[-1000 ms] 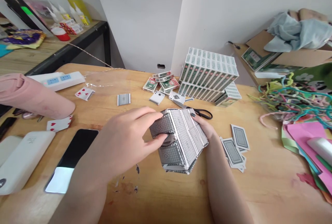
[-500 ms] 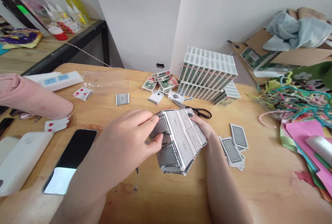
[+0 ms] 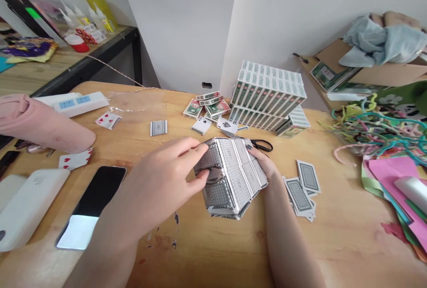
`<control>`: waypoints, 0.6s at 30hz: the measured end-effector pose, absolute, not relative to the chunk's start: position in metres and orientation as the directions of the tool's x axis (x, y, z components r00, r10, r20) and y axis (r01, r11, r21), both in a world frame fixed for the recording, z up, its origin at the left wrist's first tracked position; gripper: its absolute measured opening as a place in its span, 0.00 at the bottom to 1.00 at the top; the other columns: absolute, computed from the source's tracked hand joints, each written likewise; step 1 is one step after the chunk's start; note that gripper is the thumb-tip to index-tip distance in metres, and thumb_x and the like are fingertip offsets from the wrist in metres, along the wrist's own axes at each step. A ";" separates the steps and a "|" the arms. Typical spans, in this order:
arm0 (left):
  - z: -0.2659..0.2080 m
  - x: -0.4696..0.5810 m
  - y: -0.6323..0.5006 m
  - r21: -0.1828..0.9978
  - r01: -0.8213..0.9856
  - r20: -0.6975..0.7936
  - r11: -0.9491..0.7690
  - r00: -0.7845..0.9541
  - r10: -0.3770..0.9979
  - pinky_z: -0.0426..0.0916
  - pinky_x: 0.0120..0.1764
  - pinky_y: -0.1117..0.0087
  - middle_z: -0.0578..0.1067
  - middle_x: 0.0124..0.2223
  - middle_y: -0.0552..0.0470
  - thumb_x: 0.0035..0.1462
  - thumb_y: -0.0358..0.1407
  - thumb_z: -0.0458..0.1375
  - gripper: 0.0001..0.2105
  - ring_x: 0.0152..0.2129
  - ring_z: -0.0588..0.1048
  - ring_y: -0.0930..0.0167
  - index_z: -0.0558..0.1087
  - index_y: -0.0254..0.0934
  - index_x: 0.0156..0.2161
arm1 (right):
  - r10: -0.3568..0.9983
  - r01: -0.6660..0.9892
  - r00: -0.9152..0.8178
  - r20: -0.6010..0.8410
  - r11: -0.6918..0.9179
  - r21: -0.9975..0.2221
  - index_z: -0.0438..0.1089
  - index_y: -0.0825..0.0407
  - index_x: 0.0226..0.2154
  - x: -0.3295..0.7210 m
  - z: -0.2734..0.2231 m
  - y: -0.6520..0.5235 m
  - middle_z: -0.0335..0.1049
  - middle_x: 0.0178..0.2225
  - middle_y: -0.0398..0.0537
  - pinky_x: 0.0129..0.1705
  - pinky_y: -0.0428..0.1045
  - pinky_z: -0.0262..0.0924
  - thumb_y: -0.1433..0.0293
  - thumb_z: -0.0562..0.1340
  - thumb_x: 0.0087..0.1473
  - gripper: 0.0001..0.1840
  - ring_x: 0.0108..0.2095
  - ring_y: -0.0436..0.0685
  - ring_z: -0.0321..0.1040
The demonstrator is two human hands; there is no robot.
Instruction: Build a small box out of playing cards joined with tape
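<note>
Head view: my left hand (image 3: 167,176) pinches the near-left face of the folded card structure (image 3: 231,176) at table centre, thumb and fingertips closed on it. My right hand (image 3: 263,163) cups its far side at three o'clock (palm mostly hidden behind the cards). Scissors (image 3: 262,145) peek out at one o'clock, blades covered. Loose cards (image 3: 302,188) lie further right.

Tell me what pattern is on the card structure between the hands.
Grey lattice card backs with white borders on the card structure, head view.
</note>
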State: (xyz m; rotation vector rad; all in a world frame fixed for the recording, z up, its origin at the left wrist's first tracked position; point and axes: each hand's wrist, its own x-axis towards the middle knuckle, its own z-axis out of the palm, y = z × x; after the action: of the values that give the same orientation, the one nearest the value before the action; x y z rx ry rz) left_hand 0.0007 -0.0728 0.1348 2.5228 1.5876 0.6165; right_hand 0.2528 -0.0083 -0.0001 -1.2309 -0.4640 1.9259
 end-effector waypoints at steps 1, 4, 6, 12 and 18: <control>0.134 0.002 -0.072 0.296 0.843 0.295 -0.448 0.366 0.883 0.68 0.33 0.66 0.74 0.45 0.52 0.55 0.33 0.56 0.12 0.34 0.74 0.68 0.69 0.40 0.45 | 0.778 -0.424 -0.216 -0.590 -0.619 -0.661 0.72 0.51 0.31 0.253 -0.001 -0.008 0.79 0.26 0.43 0.36 0.48 0.71 0.71 0.63 0.48 0.04 0.29 0.56 0.77; 0.134 0.005 -0.071 0.306 0.841 0.319 -0.447 0.352 0.880 0.66 0.30 0.67 0.75 0.40 0.53 0.54 0.32 0.56 0.10 0.31 0.73 0.69 0.70 0.39 0.43 | 0.783 -0.432 -0.208 -0.586 -0.611 -0.663 0.72 0.51 0.30 0.253 -0.003 -0.008 0.78 0.25 0.43 0.36 0.47 0.71 0.70 0.64 0.47 0.04 0.29 0.55 0.77; 0.135 0.007 -0.070 0.317 0.830 0.328 -0.459 0.358 0.874 0.66 0.31 0.67 0.74 0.37 0.53 0.55 0.30 0.55 0.08 0.28 0.71 0.71 0.71 0.38 0.41 | 0.786 -0.438 -0.205 -0.583 -0.606 -0.664 0.72 0.51 0.30 0.253 -0.004 -0.008 0.78 0.25 0.41 0.35 0.47 0.71 0.69 0.64 0.47 0.04 0.29 0.55 0.77; 0.137 0.007 -0.072 0.387 0.783 0.343 -0.486 0.367 0.865 0.65 0.29 0.69 0.73 0.33 0.54 0.56 0.29 0.54 0.07 0.24 0.69 0.73 0.72 0.38 0.39 | 0.798 -0.448 -0.200 -0.569 -0.591 -0.671 0.72 0.51 0.29 0.254 -0.005 -0.008 0.78 0.24 0.40 0.32 0.43 0.69 0.72 0.64 0.47 0.03 0.26 0.52 0.75; 0.138 0.003 -0.074 0.428 0.772 0.299 -0.469 0.369 0.880 0.68 0.34 0.69 0.74 0.42 0.54 0.57 0.31 0.55 0.09 0.32 0.73 0.72 0.70 0.40 0.44 | 0.805 -0.433 -0.215 -0.554 -0.587 -0.684 0.73 0.50 0.35 0.257 -0.008 -0.008 0.78 0.24 0.41 0.36 0.48 0.71 0.67 0.65 0.48 0.08 0.28 0.56 0.77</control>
State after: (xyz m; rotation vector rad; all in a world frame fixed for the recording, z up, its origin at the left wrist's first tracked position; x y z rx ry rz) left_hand 0.0035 -0.0735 0.1379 2.4130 1.4816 0.7324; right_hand 0.2567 -0.0075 -0.0077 -1.1924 -0.4940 1.8992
